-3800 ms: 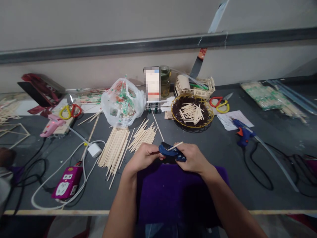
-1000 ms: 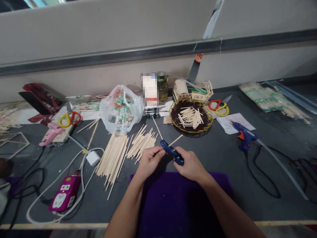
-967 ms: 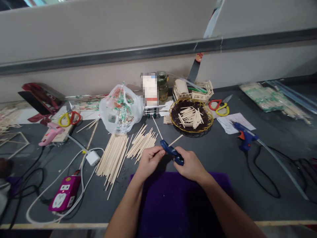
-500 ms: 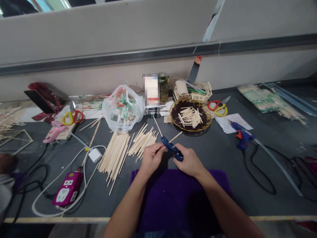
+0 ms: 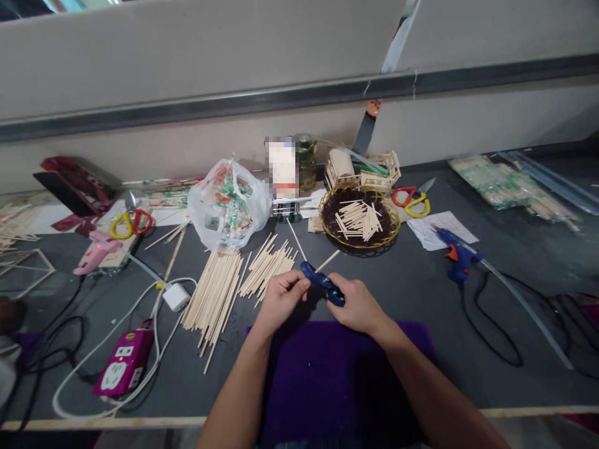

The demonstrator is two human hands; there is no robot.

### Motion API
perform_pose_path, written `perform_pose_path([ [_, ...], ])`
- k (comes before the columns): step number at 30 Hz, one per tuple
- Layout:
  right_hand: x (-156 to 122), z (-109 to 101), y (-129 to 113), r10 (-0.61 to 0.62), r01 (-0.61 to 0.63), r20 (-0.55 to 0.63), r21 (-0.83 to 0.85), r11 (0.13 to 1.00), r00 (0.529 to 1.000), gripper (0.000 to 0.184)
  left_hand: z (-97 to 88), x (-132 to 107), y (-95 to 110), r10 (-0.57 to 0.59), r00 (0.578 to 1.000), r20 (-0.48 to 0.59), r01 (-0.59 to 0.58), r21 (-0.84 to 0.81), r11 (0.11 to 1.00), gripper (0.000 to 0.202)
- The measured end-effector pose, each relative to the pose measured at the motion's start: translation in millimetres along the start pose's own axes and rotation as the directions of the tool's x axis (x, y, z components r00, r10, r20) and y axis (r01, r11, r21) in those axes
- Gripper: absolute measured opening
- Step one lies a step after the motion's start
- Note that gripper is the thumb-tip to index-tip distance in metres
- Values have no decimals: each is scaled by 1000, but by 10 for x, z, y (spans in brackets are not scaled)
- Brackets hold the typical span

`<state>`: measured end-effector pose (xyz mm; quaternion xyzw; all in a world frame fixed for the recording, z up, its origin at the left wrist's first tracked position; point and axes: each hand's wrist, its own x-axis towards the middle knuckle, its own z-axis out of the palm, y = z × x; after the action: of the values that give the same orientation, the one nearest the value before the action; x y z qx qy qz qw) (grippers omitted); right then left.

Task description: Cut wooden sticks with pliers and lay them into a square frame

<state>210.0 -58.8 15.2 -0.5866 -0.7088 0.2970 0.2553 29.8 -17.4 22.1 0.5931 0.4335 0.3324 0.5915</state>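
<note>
My right hand [image 5: 358,302] is closed around a dark blue hand tool [image 5: 322,282] whose exact kind I cannot make out. My left hand [image 5: 284,296] is closed, thumb and fingers pinched beside the tool's left end. A thin wooden stick [image 5: 328,260] slants up and right from the tool, its lower part running toward the left fingers. Another thin stick [image 5: 296,239] reaches up and left from the tool's end; whether it lies on the table or is held is unclear. Long wooden sticks [image 5: 213,299] and shorter sticks [image 5: 271,268] lie left of my hands.
A yellow-rimmed basket [image 5: 322,232] holds short sticks. Behind my hands stand a plastic bag [image 5: 206,215], a phone-like screen [image 5: 283,165] and a jar [image 5: 306,162]. Glue guns, blue [image 5: 461,255] and pink [image 5: 98,249], scissors [image 5: 414,201] and a power strip [image 5: 124,362] lie around. Purple cloth [image 5: 346,380] is nearest me.
The view has shifted slightly. Both hands and the blue tool sit a little lower and left in the picture, with the same grip and the stick still through the tool.
</note>
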Motion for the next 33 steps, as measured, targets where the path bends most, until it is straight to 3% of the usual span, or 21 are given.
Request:
perform_pose_path([
  [4, 14, 9, 10, 18, -18, -17, -15, 1000, 1000, 8, 72, 1, -11, 87, 986, -139, -76, 85, 993, 28],
  [6, 2, 14, 8, 24, -25, -32, -33, 999, 999, 9, 99, -8, -11, 146, 977, -157, -122, 154, 980, 27],
  [11, -41, 8, -20, 23, -25, -38, -57, 998, 999, 11, 80, -35, 20, 187, 979, -81, -165, 219, 962, 38],
  [19, -60, -21, -41, -29, 28, -2, -45, 999, 1000, 11, -67, -27, 57, 16, 994, 107, -20, 35, 999, 45],
  [22, -53, -29, -32, -38, 38, 19, -21, 999, 999, 12, -88, -32, 64, -20, 992, 125, 19, 5, 1000, 46],
  [27, -18, -21, 5, -30, 30, 17, -16, 999, 999, 10, -36, -22, 58, 2, 998, 58, -4, 33, 999, 43],
  [31, 3, 1, 27, -1, 1, -12, -16, 1000, 1000, 8, 65, -5, 15, 109, 983, -148, -92, 115, 989, 29],
  [33, -1, 7, 26, 7, -8, -30, -22, 1000, 1000, 8, 101, -9, 0, 182, 965, -188, -149, 178, 973, 25],
])
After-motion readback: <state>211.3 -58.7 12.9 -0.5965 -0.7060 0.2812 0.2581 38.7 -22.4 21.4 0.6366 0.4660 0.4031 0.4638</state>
